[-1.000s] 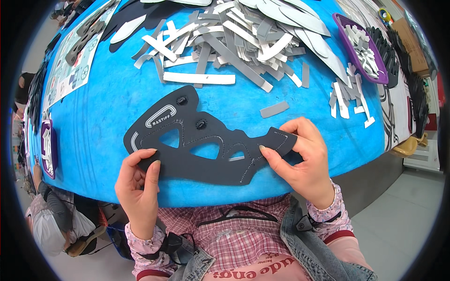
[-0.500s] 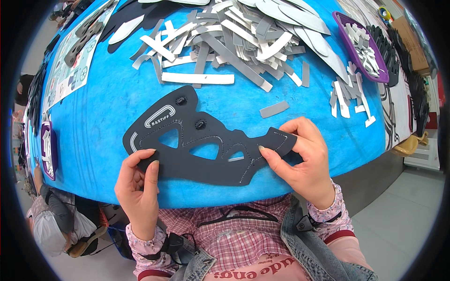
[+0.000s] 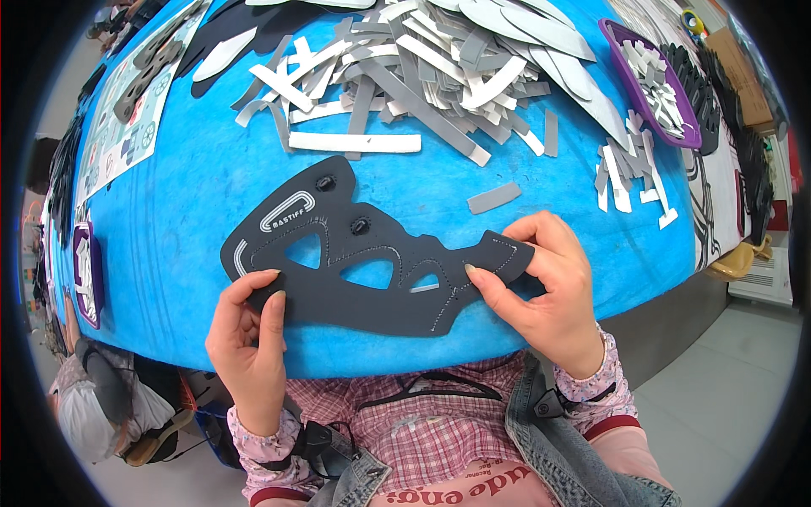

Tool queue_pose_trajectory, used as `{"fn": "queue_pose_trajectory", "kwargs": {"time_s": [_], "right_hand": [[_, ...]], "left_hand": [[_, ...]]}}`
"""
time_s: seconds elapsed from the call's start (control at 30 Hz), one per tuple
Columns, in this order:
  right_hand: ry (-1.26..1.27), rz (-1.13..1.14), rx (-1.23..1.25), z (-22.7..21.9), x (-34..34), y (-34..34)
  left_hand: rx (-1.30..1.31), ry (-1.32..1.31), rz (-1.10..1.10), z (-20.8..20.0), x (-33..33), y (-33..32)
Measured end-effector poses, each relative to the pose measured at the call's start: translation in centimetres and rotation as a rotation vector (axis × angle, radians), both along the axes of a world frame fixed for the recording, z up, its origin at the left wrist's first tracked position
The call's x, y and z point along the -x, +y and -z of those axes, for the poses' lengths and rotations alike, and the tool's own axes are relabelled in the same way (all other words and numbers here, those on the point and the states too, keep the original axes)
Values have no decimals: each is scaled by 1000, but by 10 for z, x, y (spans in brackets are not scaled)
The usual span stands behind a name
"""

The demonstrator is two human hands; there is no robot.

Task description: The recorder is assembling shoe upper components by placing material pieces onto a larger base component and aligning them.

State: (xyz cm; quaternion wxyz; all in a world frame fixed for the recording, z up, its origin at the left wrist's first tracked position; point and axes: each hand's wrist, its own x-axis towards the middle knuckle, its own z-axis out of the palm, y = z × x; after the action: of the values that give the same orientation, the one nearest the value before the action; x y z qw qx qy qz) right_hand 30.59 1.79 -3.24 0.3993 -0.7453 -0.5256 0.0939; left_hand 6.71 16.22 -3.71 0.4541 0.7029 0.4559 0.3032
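A flat black shoe upper piece (image 3: 355, 296) is stretched between my two hands just over the front of the blue table. It has three cut-outs, pale stitching around them, white printed marks and two dark round fittings near its far edge. My left hand (image 3: 247, 338) pinches its lower left edge between thumb and fingers. At the narrow right end, my right hand (image 3: 547, 291) grips it with the thumb on top and the fingers partly hidden beneath. A short grey strip (image 3: 494, 198) lies on the table just beyond my right hand.
A heap of grey and white strips (image 3: 414, 76) covers the far middle of the blue table (image 3: 169, 253). Pale curved panels (image 3: 557, 72) lie behind it. Purple baskets of strips stand at right (image 3: 688, 135) and left (image 3: 95, 313). Another person (image 3: 101, 406) is at the lower left.
My hands and the black piece stay almost still. The person at the lower left has shifted slightly.
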Motion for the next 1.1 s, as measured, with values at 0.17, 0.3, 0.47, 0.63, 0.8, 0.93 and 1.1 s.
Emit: {"fn": "queue_pose_trajectory", "kwargs": {"time_s": [0.17,0.3,0.47,0.63,0.8,0.93,1.1], "right_hand": [[-38,7,-1,0,2,-1],[-307,187,-6,-8,8,-1],[-569,-54,-68,-13,27,-11],[-434,-402,62,5,45,-21],[-543,-366,106,-4,56,-18],[-565,-360,90,-3,57,-19],[-369,-385,40,-21,34,-18]], "left_hand": [[-41,48,-4,1,-1,0],[-59,81,-4,-1,-1,-2],[-98,100,-11,2,-1,-1],[-99,74,-22,0,-5,-1],[-93,90,56,-8,-3,4],[-81,-153,21,-14,-4,18],[-1,-200,221,-19,5,36]]}}
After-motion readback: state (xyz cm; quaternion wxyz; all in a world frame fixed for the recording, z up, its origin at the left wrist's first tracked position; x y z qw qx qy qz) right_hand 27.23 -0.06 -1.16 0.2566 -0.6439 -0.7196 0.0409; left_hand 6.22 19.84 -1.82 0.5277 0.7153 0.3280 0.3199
